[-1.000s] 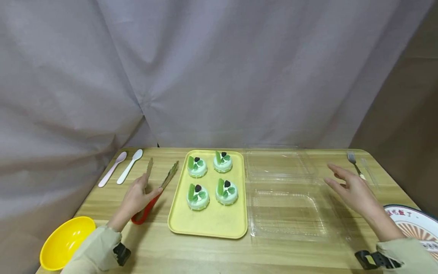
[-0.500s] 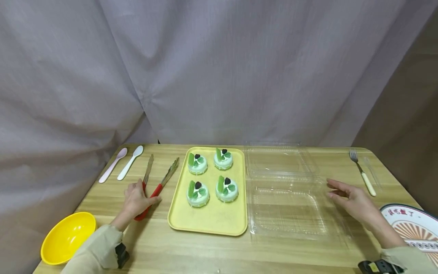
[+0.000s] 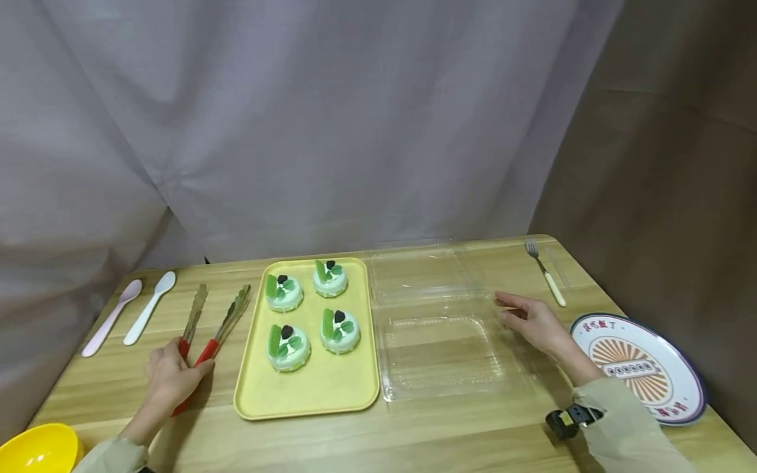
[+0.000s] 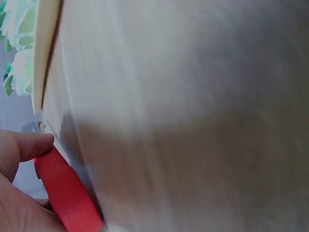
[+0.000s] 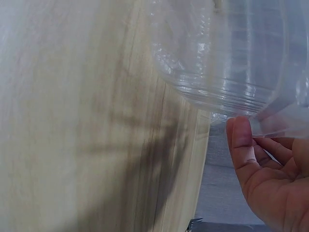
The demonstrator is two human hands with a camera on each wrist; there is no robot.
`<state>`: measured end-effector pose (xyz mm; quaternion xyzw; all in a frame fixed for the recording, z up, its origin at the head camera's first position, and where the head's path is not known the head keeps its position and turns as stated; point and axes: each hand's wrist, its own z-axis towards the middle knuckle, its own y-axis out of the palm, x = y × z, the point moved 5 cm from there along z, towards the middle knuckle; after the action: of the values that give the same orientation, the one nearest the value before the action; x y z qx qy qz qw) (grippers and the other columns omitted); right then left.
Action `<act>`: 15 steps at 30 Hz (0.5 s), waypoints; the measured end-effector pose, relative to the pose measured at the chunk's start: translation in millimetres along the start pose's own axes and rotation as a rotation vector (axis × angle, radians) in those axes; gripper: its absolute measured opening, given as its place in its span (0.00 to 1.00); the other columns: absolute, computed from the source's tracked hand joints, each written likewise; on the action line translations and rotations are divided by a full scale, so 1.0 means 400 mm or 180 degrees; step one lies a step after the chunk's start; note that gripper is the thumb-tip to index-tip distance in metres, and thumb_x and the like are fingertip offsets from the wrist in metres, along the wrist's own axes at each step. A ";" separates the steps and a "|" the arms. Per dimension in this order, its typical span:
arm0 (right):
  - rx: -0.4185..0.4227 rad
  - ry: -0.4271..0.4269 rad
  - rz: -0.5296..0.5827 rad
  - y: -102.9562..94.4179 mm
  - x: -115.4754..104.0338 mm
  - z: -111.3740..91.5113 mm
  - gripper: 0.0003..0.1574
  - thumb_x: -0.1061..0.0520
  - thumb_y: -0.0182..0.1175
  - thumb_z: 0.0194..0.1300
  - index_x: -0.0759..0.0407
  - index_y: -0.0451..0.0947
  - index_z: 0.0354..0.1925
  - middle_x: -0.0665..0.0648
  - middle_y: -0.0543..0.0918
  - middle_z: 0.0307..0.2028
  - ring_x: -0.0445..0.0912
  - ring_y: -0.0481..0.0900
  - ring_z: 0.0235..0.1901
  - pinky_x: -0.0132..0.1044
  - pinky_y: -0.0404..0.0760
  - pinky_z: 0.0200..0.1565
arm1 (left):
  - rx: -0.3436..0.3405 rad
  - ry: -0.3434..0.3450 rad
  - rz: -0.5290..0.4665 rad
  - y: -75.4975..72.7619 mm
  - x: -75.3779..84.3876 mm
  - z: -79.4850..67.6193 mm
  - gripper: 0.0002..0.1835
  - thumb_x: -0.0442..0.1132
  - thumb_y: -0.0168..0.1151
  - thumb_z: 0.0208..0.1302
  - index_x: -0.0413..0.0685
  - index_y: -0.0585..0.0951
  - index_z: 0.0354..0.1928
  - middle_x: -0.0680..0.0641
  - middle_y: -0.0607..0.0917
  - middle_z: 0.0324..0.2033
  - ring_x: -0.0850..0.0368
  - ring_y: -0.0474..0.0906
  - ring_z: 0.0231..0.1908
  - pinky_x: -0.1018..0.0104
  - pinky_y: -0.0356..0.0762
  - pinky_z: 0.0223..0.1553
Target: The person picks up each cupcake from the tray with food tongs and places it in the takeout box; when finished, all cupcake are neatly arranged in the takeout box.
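My left hand (image 3: 168, 378) grips red-handled metal tongs (image 3: 207, 351) lying near the tray's left side, their two arms spread apart. In the left wrist view the thumb presses on the red handle (image 4: 70, 193). My right hand (image 3: 535, 325) is at the right edge of a clear plastic clamshell container (image 3: 440, 351), which lies unfolded on the table. Its thumb and fingertips pinch the rim in the right wrist view, beside the container's rounded corner (image 5: 217, 96). Between the hands, a yellow tray (image 3: 307, 397) bears several small green-and-white cakes (image 3: 340, 332) topped with a dark berry and leaves.
Pink (image 3: 112, 318) and white (image 3: 150, 309) spoons lie at the left. A yellow bowl (image 3: 41, 450) stands at the front left. To the right are a fork (image 3: 547, 272), a thin clear utensil (image 3: 558, 268) and a patterned plate (image 3: 674, 368). A grey curtain (image 3: 355, 131) hangs behind the table.
The head view has turned right, so everything sits further left. The left hand has come lower onto the tongs' red handles. The right hand has moved slightly closer to the container's edge.
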<state>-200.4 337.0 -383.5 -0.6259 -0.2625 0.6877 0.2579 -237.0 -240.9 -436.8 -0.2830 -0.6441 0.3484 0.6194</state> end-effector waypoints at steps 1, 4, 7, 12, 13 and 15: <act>-0.0001 0.0009 0.0027 0.005 -0.003 0.005 0.30 0.66 0.55 0.69 0.79 0.64 0.65 0.78 0.75 0.57 0.29 0.78 0.39 0.22 0.78 0.37 | 0.0048 0.0017 -0.0016 -0.008 -0.002 0.000 0.24 0.39 0.69 0.56 0.26 0.71 0.44 0.38 0.72 0.24 0.39 0.66 0.35 0.53 0.62 0.38; 0.0016 0.0029 0.0068 0.010 -0.004 0.010 0.30 0.65 0.55 0.69 0.79 0.64 0.64 0.79 0.75 0.57 0.29 0.78 0.38 0.22 0.79 0.36 | 0.0189 0.0098 -0.0091 -0.026 0.008 0.002 0.28 0.38 0.69 0.55 0.23 0.72 0.49 0.45 0.71 0.16 0.48 0.67 0.27 0.61 0.62 0.32; -0.0009 0.0045 0.0091 0.012 -0.003 0.013 0.30 0.65 0.56 0.69 0.79 0.63 0.65 0.79 0.74 0.57 0.27 0.78 0.38 0.22 0.79 0.37 | 0.0324 0.0209 -0.0274 -0.051 0.029 0.002 0.34 0.36 0.69 0.56 0.17 0.68 0.58 0.48 0.69 0.15 0.55 0.64 0.23 0.66 0.63 0.29; -0.0057 0.0045 0.0145 0.022 -0.004 0.020 0.31 0.66 0.55 0.69 0.80 0.61 0.65 0.80 0.73 0.58 0.28 0.78 0.34 0.24 0.80 0.36 | 0.0174 0.0307 -0.0779 -0.087 0.060 -0.018 0.38 0.34 0.64 0.61 0.20 0.59 0.66 0.31 0.76 0.40 0.50 0.70 0.39 0.77 0.63 0.37; -0.0048 0.0039 0.0149 0.020 0.000 0.017 0.31 0.66 0.54 0.69 0.80 0.61 0.65 0.80 0.73 0.57 0.27 0.78 0.34 0.25 0.80 0.35 | 0.0065 0.0317 -0.0888 -0.087 0.069 -0.022 0.39 0.34 0.63 0.62 0.22 0.57 0.68 0.29 0.73 0.48 0.52 0.70 0.43 0.80 0.63 0.38; -0.0003 0.0013 0.0168 0.008 0.012 0.007 0.31 0.66 0.54 0.69 0.81 0.61 0.65 0.68 0.82 0.53 0.27 0.78 0.33 0.25 0.80 0.35 | -0.0148 0.0341 -0.1087 -0.081 0.088 -0.030 0.40 0.35 0.61 0.65 0.26 0.54 0.71 0.27 0.66 0.60 0.54 0.68 0.52 0.84 0.63 0.43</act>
<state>-203.7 337.8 -388.9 -0.6341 -0.2458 0.6928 0.2399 -225.4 -230.9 -389.8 -0.2019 -0.6568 0.2076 0.6963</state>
